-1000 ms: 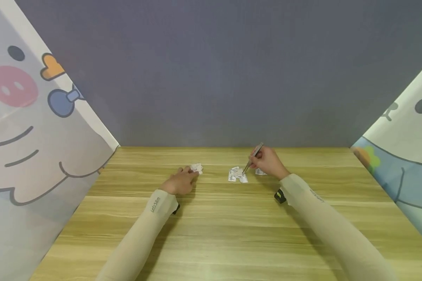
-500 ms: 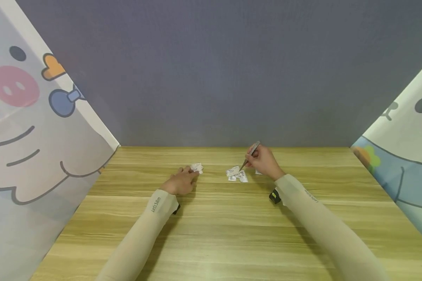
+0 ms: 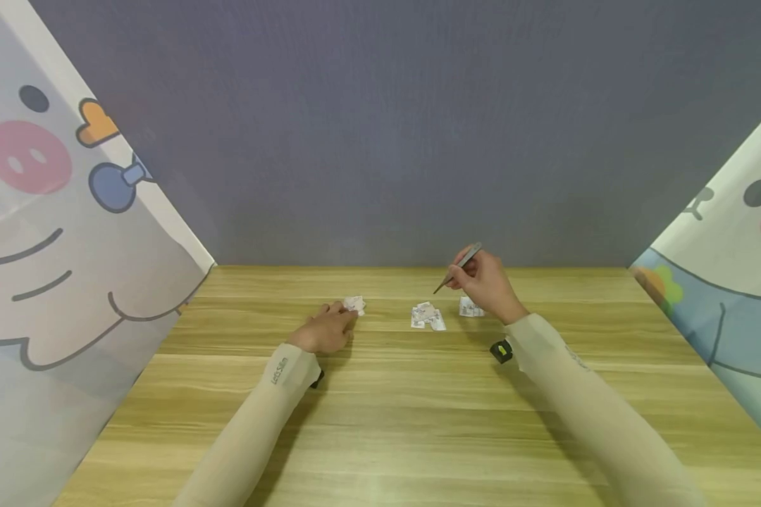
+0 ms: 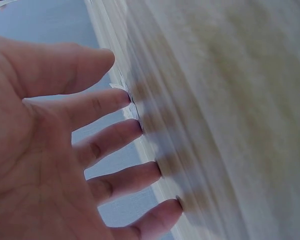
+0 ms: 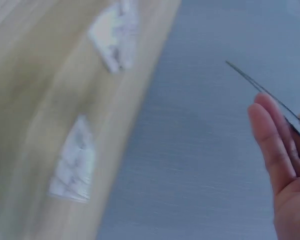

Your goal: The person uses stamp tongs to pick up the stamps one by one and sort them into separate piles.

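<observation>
My right hand (image 3: 487, 287) pinches a pair of dark metal tweezers (image 3: 459, 267) above the back of the table. In the right wrist view the tips of the tweezers (image 5: 244, 75) point away from the fingers with nothing between them. Below and to the left lies a cluster of small white printed paper pieces (image 3: 428, 316), overlapping each other. Another printed piece (image 3: 471, 307) lies close to the right hand. My left hand (image 3: 325, 332) rests its fingertips on the table, index and middle fingers right at a further small pile of white pieces (image 3: 356, 303). Its fingers are spread and nearly straight.
The wood-grain table (image 3: 380, 415) ends at a grey back wall (image 3: 380, 141). Cartoon-printed panels (image 3: 95, 239) stand at the left and right sides. A black wrist camera (image 3: 501, 351) hangs under the right sleeve.
The tweezers first shift left with a paper piece at their tips, then rise away from the cluster, where the piece now lies. The left hand stays put.
</observation>
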A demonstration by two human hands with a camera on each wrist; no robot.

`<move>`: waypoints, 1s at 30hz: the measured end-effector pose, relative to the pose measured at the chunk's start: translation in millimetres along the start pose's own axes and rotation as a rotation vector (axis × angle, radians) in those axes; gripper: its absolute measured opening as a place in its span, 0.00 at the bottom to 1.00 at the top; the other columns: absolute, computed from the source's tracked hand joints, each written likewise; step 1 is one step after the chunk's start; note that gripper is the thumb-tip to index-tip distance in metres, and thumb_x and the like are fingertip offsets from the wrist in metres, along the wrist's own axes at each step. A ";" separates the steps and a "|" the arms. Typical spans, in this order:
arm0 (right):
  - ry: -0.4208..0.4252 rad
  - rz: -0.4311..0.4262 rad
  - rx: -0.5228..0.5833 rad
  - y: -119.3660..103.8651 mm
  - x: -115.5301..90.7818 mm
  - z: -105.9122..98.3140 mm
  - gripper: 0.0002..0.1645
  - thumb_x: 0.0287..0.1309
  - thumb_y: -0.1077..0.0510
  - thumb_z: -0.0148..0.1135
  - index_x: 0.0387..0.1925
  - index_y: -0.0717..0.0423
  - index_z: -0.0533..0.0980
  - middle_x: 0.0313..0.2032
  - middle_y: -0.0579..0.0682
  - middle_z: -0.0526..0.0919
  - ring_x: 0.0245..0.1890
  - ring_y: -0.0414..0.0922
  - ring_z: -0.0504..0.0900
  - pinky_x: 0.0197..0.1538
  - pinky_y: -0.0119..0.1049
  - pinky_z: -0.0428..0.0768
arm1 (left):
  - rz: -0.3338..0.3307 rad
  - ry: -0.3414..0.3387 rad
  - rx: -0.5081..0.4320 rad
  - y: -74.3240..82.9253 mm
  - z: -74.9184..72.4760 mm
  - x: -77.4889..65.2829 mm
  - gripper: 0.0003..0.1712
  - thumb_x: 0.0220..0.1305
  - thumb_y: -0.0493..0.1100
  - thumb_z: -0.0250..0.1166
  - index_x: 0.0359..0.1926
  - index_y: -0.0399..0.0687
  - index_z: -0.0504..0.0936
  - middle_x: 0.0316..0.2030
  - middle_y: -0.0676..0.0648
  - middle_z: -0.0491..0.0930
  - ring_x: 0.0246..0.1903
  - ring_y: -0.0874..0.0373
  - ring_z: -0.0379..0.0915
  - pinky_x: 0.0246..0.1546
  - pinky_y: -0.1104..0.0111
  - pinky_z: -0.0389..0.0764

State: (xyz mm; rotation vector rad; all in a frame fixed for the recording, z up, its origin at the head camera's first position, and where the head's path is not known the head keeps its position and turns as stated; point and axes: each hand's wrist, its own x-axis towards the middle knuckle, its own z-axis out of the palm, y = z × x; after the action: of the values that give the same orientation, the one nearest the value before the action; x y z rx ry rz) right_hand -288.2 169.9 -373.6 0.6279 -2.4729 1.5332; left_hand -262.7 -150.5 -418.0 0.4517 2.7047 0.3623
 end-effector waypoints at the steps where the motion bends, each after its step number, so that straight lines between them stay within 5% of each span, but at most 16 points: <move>1: 0.008 -0.004 -0.009 2.3 1.1 0.0 0.06 0.64 0.65 0.57 0.39 0.65 0.70 0.30 0.61 0.82 0.28 0.53 0.84 0.30 0.35 0.83 | -0.001 0.000 -0.001 -0.5 0.1 -0.1 0.29 0.73 0.48 0.49 0.72 0.51 0.57 0.71 0.42 0.47 0.69 0.41 0.38 0.60 0.34 0.47; 9: -0.018 0.100 -0.039 31.2 2.7 6.0 0.06 0.63 0.66 0.56 0.38 0.67 0.70 0.28 0.63 0.81 0.26 0.58 0.83 0.29 0.47 0.83 | -0.002 0.004 -0.003 -1.6 -0.4 -1.2 0.29 0.73 0.47 0.49 0.72 0.51 0.57 0.71 0.43 0.49 0.69 0.41 0.38 0.60 0.34 0.46; 18: -0.034 0.183 -0.033 53.1 4.7 19.1 0.05 0.62 0.69 0.56 0.38 0.69 0.70 0.28 0.64 0.81 0.26 0.60 0.83 0.28 0.45 0.83 | -0.010 -0.006 0.014 0.2 -0.2 -2.3 0.30 0.73 0.49 0.49 0.73 0.52 0.56 0.72 0.43 0.46 0.70 0.42 0.36 0.61 0.36 0.47; 26: -0.016 0.125 0.024 38.3 4.1 20.9 0.05 0.62 0.68 0.56 0.38 0.66 0.69 0.29 0.63 0.81 0.28 0.57 0.83 0.33 0.48 0.83 | 0.003 0.000 0.004 1.7 -0.5 -4.2 0.31 0.73 0.49 0.49 0.73 0.51 0.55 0.72 0.43 0.46 0.70 0.42 0.37 0.61 0.35 0.46; 30: 0.002 0.021 0.000 21.4 0.3 12.1 0.04 0.63 0.65 0.57 0.38 0.63 0.70 0.30 0.58 0.82 0.28 0.54 0.84 0.34 0.46 0.83 | 0.004 0.008 0.003 0.8 0.6 -3.9 0.30 0.73 0.48 0.49 0.72 0.50 0.56 0.72 0.42 0.47 0.70 0.42 0.38 0.60 0.35 0.47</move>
State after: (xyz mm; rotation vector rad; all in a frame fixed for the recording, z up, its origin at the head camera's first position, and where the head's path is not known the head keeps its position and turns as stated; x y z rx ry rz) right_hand -296.8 167.3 -396.5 0.6013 -2.4863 1.5400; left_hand -258.9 -151.0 -417.0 0.4582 2.7132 0.3617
